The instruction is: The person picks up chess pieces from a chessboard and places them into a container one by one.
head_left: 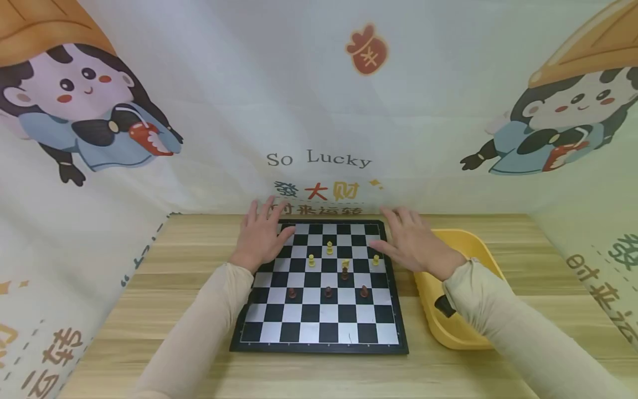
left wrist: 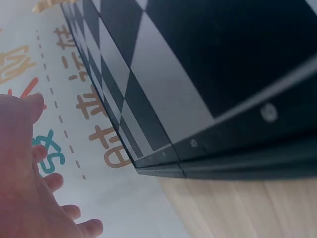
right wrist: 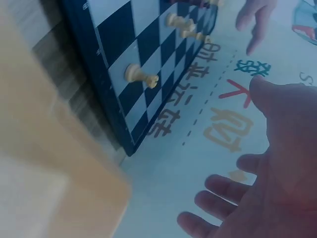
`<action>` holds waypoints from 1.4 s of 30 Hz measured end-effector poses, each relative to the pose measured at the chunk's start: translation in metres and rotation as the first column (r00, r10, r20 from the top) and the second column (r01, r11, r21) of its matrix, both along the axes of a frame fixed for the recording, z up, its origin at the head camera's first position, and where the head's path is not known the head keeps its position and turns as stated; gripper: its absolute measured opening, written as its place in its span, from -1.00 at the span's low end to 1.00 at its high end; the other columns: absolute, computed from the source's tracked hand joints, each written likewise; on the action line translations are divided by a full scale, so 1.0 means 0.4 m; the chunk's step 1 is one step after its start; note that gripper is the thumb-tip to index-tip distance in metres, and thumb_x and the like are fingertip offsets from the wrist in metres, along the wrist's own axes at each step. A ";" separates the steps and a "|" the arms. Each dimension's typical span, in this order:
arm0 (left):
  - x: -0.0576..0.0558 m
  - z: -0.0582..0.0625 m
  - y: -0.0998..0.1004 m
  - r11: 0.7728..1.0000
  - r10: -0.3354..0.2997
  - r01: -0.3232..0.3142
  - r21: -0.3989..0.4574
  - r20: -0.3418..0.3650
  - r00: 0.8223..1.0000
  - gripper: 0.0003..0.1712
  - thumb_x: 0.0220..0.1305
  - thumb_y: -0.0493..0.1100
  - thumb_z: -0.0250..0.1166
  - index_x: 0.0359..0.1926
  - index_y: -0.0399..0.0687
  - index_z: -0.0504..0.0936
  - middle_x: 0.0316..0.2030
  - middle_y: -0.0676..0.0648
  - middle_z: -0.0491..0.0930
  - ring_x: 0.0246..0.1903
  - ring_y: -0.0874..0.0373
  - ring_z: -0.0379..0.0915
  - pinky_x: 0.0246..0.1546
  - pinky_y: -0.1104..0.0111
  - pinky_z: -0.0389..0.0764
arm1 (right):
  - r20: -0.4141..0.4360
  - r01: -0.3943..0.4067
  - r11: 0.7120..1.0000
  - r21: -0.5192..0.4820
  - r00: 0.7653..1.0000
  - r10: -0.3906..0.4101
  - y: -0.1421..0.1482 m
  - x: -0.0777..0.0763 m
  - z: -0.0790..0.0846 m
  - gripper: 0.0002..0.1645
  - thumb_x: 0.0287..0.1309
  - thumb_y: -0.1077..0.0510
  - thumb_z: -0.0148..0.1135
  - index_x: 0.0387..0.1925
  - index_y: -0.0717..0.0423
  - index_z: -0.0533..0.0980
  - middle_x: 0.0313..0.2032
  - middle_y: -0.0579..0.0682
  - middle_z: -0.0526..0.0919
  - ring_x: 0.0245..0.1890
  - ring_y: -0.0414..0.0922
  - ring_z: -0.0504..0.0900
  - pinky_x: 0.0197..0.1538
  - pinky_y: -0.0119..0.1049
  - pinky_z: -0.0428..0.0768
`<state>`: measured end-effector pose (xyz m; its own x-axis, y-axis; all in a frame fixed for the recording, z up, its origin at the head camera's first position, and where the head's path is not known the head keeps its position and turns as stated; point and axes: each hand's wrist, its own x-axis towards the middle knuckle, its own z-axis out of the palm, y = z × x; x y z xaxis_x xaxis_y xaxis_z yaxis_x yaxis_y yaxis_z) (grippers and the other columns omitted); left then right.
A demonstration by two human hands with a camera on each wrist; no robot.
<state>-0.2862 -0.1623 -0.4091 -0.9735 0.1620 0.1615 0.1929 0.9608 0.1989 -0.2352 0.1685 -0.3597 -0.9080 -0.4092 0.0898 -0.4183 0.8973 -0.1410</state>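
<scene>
A black-and-white chessboard (head_left: 309,331) lies flat with several pale yellow and several dark brown chess pieces standing on its middle. My left hand (head_left: 260,235) reaches over the board's far left corner, fingers spread and holding nothing; the left wrist view shows this hand (left wrist: 22,173) apart from the board. Near the far right corner, my right hand (head_left: 416,244) is also spread and holds nothing, its thumb pointing in over the board. A pale rook (right wrist: 141,75) stands close to that edge. Dark pieces include one (head_left: 328,291) nearer me, too small to identify.
Right of the board stands a yellow plastic bin (head_left: 438,327), partly under my right forearm, with a small black object (head_left: 444,306) inside. The wood-grain table (head_left: 164,321) ends at a printed cloth backdrop (head_left: 319,83) behind and at both sides.
</scene>
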 end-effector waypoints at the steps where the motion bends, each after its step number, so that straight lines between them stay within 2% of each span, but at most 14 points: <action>1: 0.000 0.000 -0.001 1.000 0.006 -0.006 0.009 0.002 1.000 -0.21 0.53 0.26 0.01 0.61 0.09 0.08 0.63 -0.22 -0.06 0.60 -0.38 -0.25 0.54 -0.29 0.04 | 0.002 -0.002 1.000 -0.017 1.000 0.002 -0.003 0.000 0.000 -0.01 0.44 -0.34 0.04 0.55 0.23 0.06 0.37 0.38 0.29 0.35 0.30 0.32 0.45 0.25 0.34; 8: 0.002 -0.003 -0.004 1.000 0.005 -0.006 0.018 0.033 0.999 -0.22 0.52 0.22 0.04 0.59 0.01 0.12 0.61 -0.21 0.03 0.59 -0.35 -0.15 0.54 -0.26 0.08 | 0.055 -0.036 0.992 -0.124 0.998 0.043 -0.016 0.005 -0.006 -0.08 0.43 -0.26 0.12 0.51 0.26 0.17 0.48 0.30 0.23 0.42 0.25 0.28 0.50 0.20 0.30; 11: 0.004 -0.007 -0.006 1.000 -0.001 0.000 0.028 0.038 0.999 -0.22 0.52 0.19 0.06 0.57 -0.05 0.17 0.60 -0.21 0.08 0.59 -0.32 -0.11 0.53 -0.24 0.13 | 0.098 -0.028 0.986 -0.166 0.994 0.044 -0.024 0.011 -0.002 -0.14 0.44 -0.23 0.13 0.48 0.27 0.23 0.43 0.28 0.31 0.36 0.21 0.38 0.46 0.17 0.40; 14: 0.005 -0.015 -0.011 1.000 -0.003 0.003 0.026 0.033 0.999 -0.22 0.51 0.18 0.09 0.55 -0.11 0.20 0.58 -0.22 0.13 0.58 -0.30 -0.04 0.53 -0.20 0.17 | 0.147 -0.009 0.980 -0.197 0.988 0.039 -0.032 0.018 0.003 -0.19 0.44 -0.21 0.14 0.45 0.25 0.28 0.26 0.26 0.49 0.16 0.12 0.53 0.28 0.07 0.57; 16: 0.006 -0.019 -0.015 1.000 -0.002 0.001 0.022 0.030 1.000 -0.22 0.50 0.16 0.11 0.55 -0.12 0.21 0.57 -0.22 0.15 0.56 -0.27 0.02 0.52 -0.17 0.22 | 0.178 0.005 0.976 -0.217 0.983 0.034 -0.036 0.023 0.003 -0.23 0.44 -0.18 0.16 0.41 0.26 0.33 0.07 0.20 0.58 -0.03 0.03 0.57 0.08 -0.06 0.64; 19: 0.009 -0.027 -0.020 1.000 0.006 -0.006 0.024 0.028 1.000 -0.23 0.49 0.15 0.13 0.55 -0.10 0.22 0.55 -0.21 0.19 0.53 -0.26 0.09 0.48 -0.17 0.29 | 0.228 0.026 0.969 -0.247 0.973 0.032 -0.040 0.030 -0.002 -0.31 0.43 -0.15 0.19 0.34 0.25 0.41 -0.20 0.08 0.59 -0.27 -0.08 0.53 -0.20 -0.23 0.59; 21: 0.011 -0.029 -0.024 0.999 0.016 -0.018 0.032 0.045 0.999 -0.23 0.49 0.15 0.13 0.55 -0.08 0.22 0.55 -0.21 0.21 0.51 -0.29 0.12 0.43 -0.20 0.35 | 0.261 0.038 0.962 -0.270 0.965 0.035 -0.043 0.035 -0.005 -0.37 0.42 -0.12 0.21 0.28 0.24 0.45 -0.31 0.04 0.57 -0.37 -0.11 0.49 -0.31 -0.29 0.52; 29: 0.016 -0.033 -0.035 0.996 0.032 -0.045 0.073 0.180 0.983 -0.21 0.49 0.21 0.11 0.53 -0.14 0.25 0.59 -0.22 0.06 0.45 -0.46 0.12 0.37 -0.27 0.37 | 0.357 0.087 0.943 -0.320 0.933 0.035 -0.062 0.064 -0.029 -0.56 0.39 -0.19 0.22 0.02 0.05 0.57 -0.30 -0.03 0.65 -0.34 -0.13 0.55 -0.29 -0.33 0.54; 35: 0.015 -0.034 -0.038 0.996 0.028 -0.047 0.074 0.240 0.970 -0.15 0.46 0.24 0.15 0.54 -0.15 0.22 0.61 -0.27 0.00 0.47 -0.47 0.10 0.42 -0.25 0.32 | 0.391 0.133 0.919 -0.372 0.920 0.025 -0.076 0.081 -0.044 -0.60 0.38 -0.15 0.26 0.01 0.05 0.56 -0.40 -0.02 0.56 -0.45 -0.13 0.48 -0.39 -0.33 0.45; 42: 0.013 -0.034 -0.036 0.995 0.018 -0.047 0.089 0.305 0.952 -0.10 0.42 0.23 0.20 0.56 -0.14 0.18 0.60 -0.30 0.03 0.53 -0.36 0.08 0.52 -0.19 0.20 | 0.428 0.146 0.923 -0.355 0.903 0.022 -0.076 0.090 -0.060 -0.56 0.34 -0.11 0.30 0.06 0.10 0.55 -0.42 -0.04 0.56 -0.50 -0.15 0.45 -0.42 -0.36 0.40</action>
<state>-0.2811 -0.1768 -0.4226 -0.9834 0.1275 -0.1293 0.0781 0.9398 0.3328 -0.1991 0.1383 -0.3837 -0.9164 -0.3631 -0.1686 -0.1900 0.7652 -0.6151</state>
